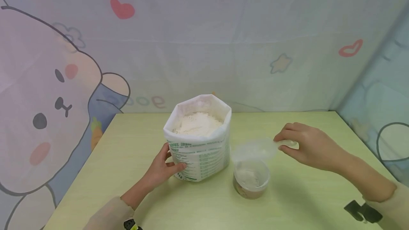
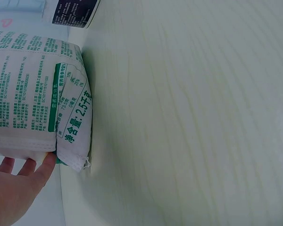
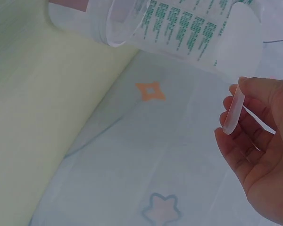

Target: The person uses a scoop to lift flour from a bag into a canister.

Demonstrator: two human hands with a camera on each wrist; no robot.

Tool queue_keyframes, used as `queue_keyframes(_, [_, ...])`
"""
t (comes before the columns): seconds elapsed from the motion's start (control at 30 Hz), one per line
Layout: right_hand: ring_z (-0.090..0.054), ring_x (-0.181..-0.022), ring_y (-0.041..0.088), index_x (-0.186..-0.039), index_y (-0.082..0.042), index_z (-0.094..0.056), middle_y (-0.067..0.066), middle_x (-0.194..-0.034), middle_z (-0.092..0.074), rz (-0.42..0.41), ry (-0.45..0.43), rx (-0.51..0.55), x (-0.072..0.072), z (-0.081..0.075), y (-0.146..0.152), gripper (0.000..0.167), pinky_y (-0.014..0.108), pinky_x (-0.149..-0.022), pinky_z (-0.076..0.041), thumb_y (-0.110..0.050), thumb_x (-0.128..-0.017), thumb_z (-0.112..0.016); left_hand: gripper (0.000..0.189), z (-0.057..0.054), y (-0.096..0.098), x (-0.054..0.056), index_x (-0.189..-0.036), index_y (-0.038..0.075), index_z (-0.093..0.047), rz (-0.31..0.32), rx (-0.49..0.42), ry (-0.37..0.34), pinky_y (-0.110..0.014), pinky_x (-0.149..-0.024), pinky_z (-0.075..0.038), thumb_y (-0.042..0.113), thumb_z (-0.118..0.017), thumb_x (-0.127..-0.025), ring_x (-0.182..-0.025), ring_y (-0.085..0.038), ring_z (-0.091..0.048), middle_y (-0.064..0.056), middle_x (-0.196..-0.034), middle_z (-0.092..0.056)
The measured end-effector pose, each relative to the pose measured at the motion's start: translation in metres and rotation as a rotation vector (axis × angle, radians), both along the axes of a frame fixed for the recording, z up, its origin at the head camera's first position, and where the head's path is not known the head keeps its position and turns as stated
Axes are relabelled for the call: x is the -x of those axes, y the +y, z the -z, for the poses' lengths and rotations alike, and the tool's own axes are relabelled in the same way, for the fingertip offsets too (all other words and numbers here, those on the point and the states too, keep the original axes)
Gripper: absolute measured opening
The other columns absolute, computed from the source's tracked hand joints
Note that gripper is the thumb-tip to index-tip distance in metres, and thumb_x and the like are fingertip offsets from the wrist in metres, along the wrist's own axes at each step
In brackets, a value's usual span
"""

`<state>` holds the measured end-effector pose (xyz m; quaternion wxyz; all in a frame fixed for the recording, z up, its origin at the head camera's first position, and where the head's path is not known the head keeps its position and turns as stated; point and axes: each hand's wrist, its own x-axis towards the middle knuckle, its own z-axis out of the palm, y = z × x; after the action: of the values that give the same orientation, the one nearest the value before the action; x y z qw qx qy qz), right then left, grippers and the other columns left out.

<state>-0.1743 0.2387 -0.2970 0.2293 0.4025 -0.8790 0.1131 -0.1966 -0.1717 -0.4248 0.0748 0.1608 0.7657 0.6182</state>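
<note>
A white flour bag [image 1: 198,152] with green print stands upright, its top folded open and white flour [image 1: 199,123] showing inside. My left hand [image 1: 167,166] grips the bag's lower left side, thumb on the front and fingers around the edge; in the left wrist view the fingertips touch the bag [image 2: 23,94]. To the right of the bag is a clear round plastic tub [image 1: 251,180] with some flour in it. My right hand [image 1: 300,146] pinches the handle of a translucent plastic scoop [image 1: 255,149], whose head hangs over the tub's far rim. In the right wrist view the scoop [image 3: 240,37] overlaps the bag.
Everything stands on a pale green table [image 1: 306,187]. Behind it hangs a printed cloth [image 1: 255,45] with hearts and a cartoon bear, and a second cloth side closes off the right. The tub [image 2: 75,12] also shows near the bag in the left wrist view.
</note>
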Motion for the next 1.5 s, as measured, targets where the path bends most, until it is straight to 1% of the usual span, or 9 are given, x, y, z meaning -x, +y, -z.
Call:
queue_keyframes(0.13, [-0.052,-0.070,-0.001,-0.091,-0.018,-0.068,-0.016,-0.085,-0.056,-0.020,-0.022,0.044,0.002,-0.011,-0.002,0.028,0.013,-0.057,-0.044,-0.007,-0.068,-0.078,0.073,0.000,0.000,0.001,-0.136,0.029,-0.030,-0.004,0.005,-0.005,-0.039,-0.086,-0.051,0.018,-0.074,-0.079,-0.119,-0.029,-0.045,-0.002,-0.130,-0.043])
queue_keyframes(0.3, [-0.050,-0.067,-0.002,-0.091,-0.018,-0.068,-0.016,-0.085,-0.057,-0.062,0.000,0.083,0.006,-0.027,-0.007,0.029,0.009,-0.056,-0.041,-0.004,-0.068,-0.077,0.072,-0.001,0.000,0.000,-0.135,0.031,-0.030,-0.013,0.015,-0.008,-0.038,-0.087,-0.051,0.021,-0.074,-0.079,-0.119,-0.028,-0.044,0.000,-0.130,-0.043])
queue_keyframes(0.57, [-0.052,-0.071,0.001,-0.092,-0.017,-0.069,-0.015,-0.084,-0.058,-0.077,0.048,0.077,0.015,-0.057,-0.016,0.028,0.009,-0.058,-0.040,-0.005,-0.068,-0.076,0.072,-0.001,0.001,0.000,-0.135,0.035,-0.030,-0.014,0.010,-0.030,-0.039,-0.088,-0.050,0.021,-0.073,-0.079,-0.120,-0.028,-0.044,0.001,-0.130,-0.042])
queue_keyframes(0.7, [-0.054,-0.071,0.003,-0.091,-0.017,-0.069,-0.013,-0.083,-0.060,-0.074,0.085,0.051,0.022,-0.071,-0.022,0.026,0.013,-0.060,-0.042,-0.006,-0.068,-0.076,0.072,0.000,0.000,0.001,-0.135,0.034,-0.029,-0.008,0.006,-0.025,-0.039,-0.088,-0.050,0.022,-0.073,-0.079,-0.120,-0.028,-0.044,0.001,-0.131,-0.041])
queue_keyframes(0.9, [-0.056,-0.070,0.008,-0.089,-0.015,-0.069,-0.008,-0.082,-0.061,-0.074,0.129,0.018,0.033,-0.091,-0.031,0.022,0.027,-0.057,-0.047,-0.006,-0.070,-0.075,0.072,0.001,0.000,0.002,-0.135,0.034,-0.030,-0.008,0.010,-0.022,-0.039,-0.088,-0.050,0.022,-0.073,-0.079,-0.120,-0.029,-0.044,0.000,-0.131,-0.041])
queue_keyframes(1.03, [-0.056,-0.070,0.010,-0.089,-0.016,-0.070,-0.007,-0.082,-0.061,-0.073,0.138,-0.012,0.041,-0.100,-0.037,0.023,0.029,-0.057,-0.047,-0.005,-0.070,-0.075,0.071,0.001,0.000,0.002,-0.135,0.032,-0.030,-0.013,0.018,-0.023,-0.038,-0.088,-0.050,0.021,-0.073,-0.079,-0.120,-0.029,-0.043,0.000,-0.130,-0.042])
queue_keyframes(1.2, [-0.056,-0.071,0.014,-0.089,-0.014,-0.070,-0.004,-0.082,-0.062,-0.079,0.134,-0.066,0.050,-0.111,-0.050,0.021,0.032,-0.060,-0.047,-0.003,-0.071,-0.073,0.071,0.000,0.000,0.001,-0.135,0.031,-0.030,-0.015,0.020,-0.022,-0.038,-0.087,-0.051,0.021,-0.073,-0.079,-0.120,-0.030,-0.044,-0.001,-0.130,-0.043])
queue_keyframes(1.33, [-0.057,-0.074,0.018,-0.088,-0.013,-0.071,-0.002,-0.083,-0.062,-0.042,0.108,-0.131,0.057,-0.117,-0.062,0.017,0.035,-0.062,-0.048,-0.004,-0.074,-0.071,0.071,-0.001,0.000,0.000,-0.135,0.032,-0.030,-0.014,0.018,-0.022,-0.038,-0.087,-0.051,0.021,-0.073,-0.079,-0.120,-0.029,-0.044,-0.001,-0.130,-0.043])
queue_keyframes(1.5, [-0.056,-0.076,0.018,-0.089,-0.013,-0.070,-0.002,-0.084,-0.061,-0.005,0.072,-0.200,0.061,-0.120,-0.076,0.013,0.033,-0.058,-0.047,-0.008,-0.077,-0.068,0.071,-0.001,0.001,0.000,-0.134,0.033,-0.030,-0.013,0.014,-0.026,-0.038,-0.087,-0.051,0.021,-0.073,-0.079,-0.119,-0.029,-0.045,0.000,-0.130,-0.043])
